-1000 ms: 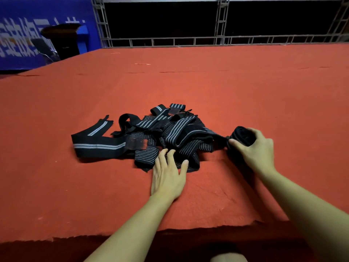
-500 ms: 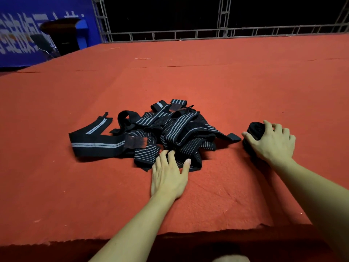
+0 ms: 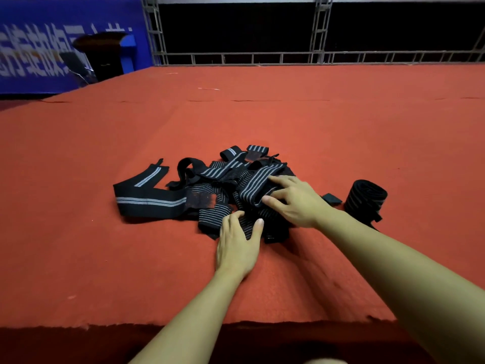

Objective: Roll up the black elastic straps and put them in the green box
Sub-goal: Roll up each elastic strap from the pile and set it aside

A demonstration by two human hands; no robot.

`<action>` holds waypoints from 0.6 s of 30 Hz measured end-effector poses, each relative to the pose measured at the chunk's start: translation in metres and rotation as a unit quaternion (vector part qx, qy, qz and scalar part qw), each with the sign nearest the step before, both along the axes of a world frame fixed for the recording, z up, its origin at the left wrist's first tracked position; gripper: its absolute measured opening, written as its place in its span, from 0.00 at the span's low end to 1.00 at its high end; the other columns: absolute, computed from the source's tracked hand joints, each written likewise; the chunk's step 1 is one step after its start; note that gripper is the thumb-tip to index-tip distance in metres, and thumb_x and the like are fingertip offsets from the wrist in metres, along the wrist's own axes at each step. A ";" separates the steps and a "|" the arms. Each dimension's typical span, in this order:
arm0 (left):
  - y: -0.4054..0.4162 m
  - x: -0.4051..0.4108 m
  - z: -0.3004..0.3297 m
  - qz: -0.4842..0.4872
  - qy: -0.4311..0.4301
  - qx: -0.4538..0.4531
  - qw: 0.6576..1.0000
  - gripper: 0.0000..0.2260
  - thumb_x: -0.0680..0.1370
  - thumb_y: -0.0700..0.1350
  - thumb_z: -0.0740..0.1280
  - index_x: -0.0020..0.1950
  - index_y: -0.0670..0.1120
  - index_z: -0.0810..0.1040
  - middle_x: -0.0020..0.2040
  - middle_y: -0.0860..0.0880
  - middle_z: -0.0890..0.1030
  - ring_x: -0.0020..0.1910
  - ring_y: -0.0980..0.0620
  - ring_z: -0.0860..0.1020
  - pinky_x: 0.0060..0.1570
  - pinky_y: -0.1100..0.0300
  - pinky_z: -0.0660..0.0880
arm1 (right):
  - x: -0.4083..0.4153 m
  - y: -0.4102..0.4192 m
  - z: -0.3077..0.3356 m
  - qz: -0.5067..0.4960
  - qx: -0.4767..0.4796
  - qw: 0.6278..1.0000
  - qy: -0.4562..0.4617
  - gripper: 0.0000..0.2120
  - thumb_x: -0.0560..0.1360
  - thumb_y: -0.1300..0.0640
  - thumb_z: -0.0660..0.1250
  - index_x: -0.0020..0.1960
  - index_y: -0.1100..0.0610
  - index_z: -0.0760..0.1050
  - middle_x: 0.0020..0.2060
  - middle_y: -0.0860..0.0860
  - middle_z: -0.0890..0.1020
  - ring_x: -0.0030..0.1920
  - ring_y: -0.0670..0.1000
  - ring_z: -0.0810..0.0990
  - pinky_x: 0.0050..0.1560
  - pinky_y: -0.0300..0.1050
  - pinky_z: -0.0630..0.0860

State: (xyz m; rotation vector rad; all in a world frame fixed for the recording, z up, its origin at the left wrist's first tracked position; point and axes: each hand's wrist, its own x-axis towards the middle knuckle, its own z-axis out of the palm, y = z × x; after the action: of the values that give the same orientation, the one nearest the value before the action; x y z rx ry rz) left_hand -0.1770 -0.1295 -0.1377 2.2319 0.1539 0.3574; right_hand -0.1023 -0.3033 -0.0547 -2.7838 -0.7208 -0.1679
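A tangled pile of black elastic straps [image 3: 168,199] with grey stripes lies in the middle of the red felt surface [image 3: 341,132]. My left hand [image 3: 236,248] rests flat on the pile's near edge, fingers straight. My right hand [image 3: 296,203] reaches over the pile's right side, and its thumb and fingers pinch a striped strap [image 3: 258,186] on top. One rolled-up black strap [image 3: 366,197] lies by itself on the felt to the right of the pile, with nothing touching it. No green box is in view.
The felt's front edge [image 3: 157,325] runs just in front of me. A metal truss railing [image 3: 288,57] lines the far side. A blue banner [image 3: 39,48] and a dark stool [image 3: 102,53] stand at the back left.
My right hand let go of the rolled strap on the right and moved left onto the pile, where it took hold of a striped strap. My left hand stayed in place.
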 end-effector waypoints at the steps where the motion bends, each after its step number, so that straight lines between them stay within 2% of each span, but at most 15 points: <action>1: 0.002 0.000 0.000 0.000 -0.003 -0.029 1.000 0.25 0.81 0.62 0.63 0.73 0.51 0.69 0.70 0.52 0.70 0.71 0.51 0.69 0.71 0.52 0.66 | -0.004 0.002 0.003 0.000 -0.008 1.000 -0.009 0.25 0.82 0.33 0.54 0.63 0.46 0.82 0.77 0.49 0.69 0.78 0.53 0.63 0.75 0.55 0.63; 3: 0.006 -0.001 0.000 0.000 -0.031 -0.104 0.994 0.19 0.81 0.59 0.65 0.69 0.52 0.72 0.66 0.54 0.72 0.68 0.53 0.73 0.70 0.51 0.69 | -0.010 0.005 0.009 0.001 0.023 0.999 -0.025 0.22 0.84 0.39 0.56 0.65 0.49 0.81 0.74 0.48 0.74 0.75 0.52 0.67 0.73 0.51 0.64; 5: 0.010 -0.001 0.001 -0.002 -0.062 -0.181 0.981 0.12 0.82 0.55 0.67 0.64 0.55 0.73 0.63 0.56 0.73 0.63 0.55 0.76 0.67 0.52 0.73 | -0.013 0.008 0.016 -0.009 0.089 0.995 -0.049 0.20 0.84 0.41 0.58 0.62 0.52 0.81 0.65 0.47 0.80 0.67 0.51 0.76 0.67 0.51 0.71; 7: 0.012 -0.005 0.005 -0.014 -0.062 -0.229 0.971 0.09 0.82 0.53 0.67 0.61 0.57 0.73 0.64 0.53 0.75 0.61 0.57 0.76 0.61 0.62 0.75 | -0.012 0.007 0.026 -0.039 0.169 0.982 -0.071 0.16 0.83 0.42 0.61 0.57 0.52 0.81 0.57 0.46 0.82 0.59 0.50 0.79 0.60 0.51 0.74; 8: 0.014 -0.007 0.008 -0.022 -0.056 -0.241 0.969 0.08 0.82 0.54 0.66 0.61 0.58 0.74 0.64 0.53 0.75 0.60 0.59 0.76 0.57 0.68 0.73 | -0.011 0.006 0.033 -0.056 0.208 0.973 -0.083 0.14 0.82 0.43 0.64 0.56 0.52 0.81 0.55 0.46 0.83 0.57 0.49 0.80 0.59 0.49 0.75; 10: 0.016 -0.009 0.013 -0.041 -0.035 -0.254 0.966 0.10 0.82 0.57 0.66 0.61 0.57 0.76 0.64 0.53 0.77 0.59 0.62 0.77 0.53 0.72 0.70 | -0.007 0.001 0.046 -0.080 0.280 0.952 -0.096 0.10 0.80 0.48 0.69 0.56 0.52 0.82 0.54 0.46 0.84 0.57 0.48 0.81 0.61 0.46 0.75; 12: 0.015 -0.010 0.017 -0.065 -0.013 -0.268 0.961 0.13 0.82 0.58 0.66 0.62 0.54 0.77 0.64 0.53 0.79 0.58 0.63 0.77 0.57 0.69 0.72 | -0.007 -0.005 0.058 -0.087 0.327 0.937 -0.087 0.10 0.79 0.52 0.72 0.57 0.54 0.83 0.54 0.46 0.84 0.59 0.47 0.81 0.63 0.44 0.75; 15: 0.008 -0.012 0.025 -0.085 -0.022 -0.295 0.952 0.19 0.75 0.66 0.65 0.60 0.57 0.78 0.60 0.55 0.81 0.58 0.62 0.79 0.64 0.53 0.77 | -0.011 -0.008 0.074 -0.073 0.376 0.920 -0.082 0.12 0.78 0.53 0.73 0.60 0.51 0.83 0.56 0.43 0.84 0.59 0.43 0.81 0.65 0.45 0.75; 18: 0.000 -0.015 0.038 -0.099 -0.039 -0.321 0.941 0.21 0.71 0.68 0.65 0.58 0.60 0.78 0.58 0.57 0.82 0.58 0.59 0.80 0.65 0.49 0.77 | -0.018 0.005 0.097 -0.038 0.418 0.905 -0.073 0.13 0.78 0.53 0.73 0.63 0.48 0.82 0.59 0.42 0.84 0.60 0.41 0.81 0.65 0.42 0.75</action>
State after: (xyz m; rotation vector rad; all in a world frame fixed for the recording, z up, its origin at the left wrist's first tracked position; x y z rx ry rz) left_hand -0.1920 -0.1294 -0.1000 1.5663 -0.0019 0.2402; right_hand -0.1203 -0.2986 0.0427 -1.9784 -0.4194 -0.5592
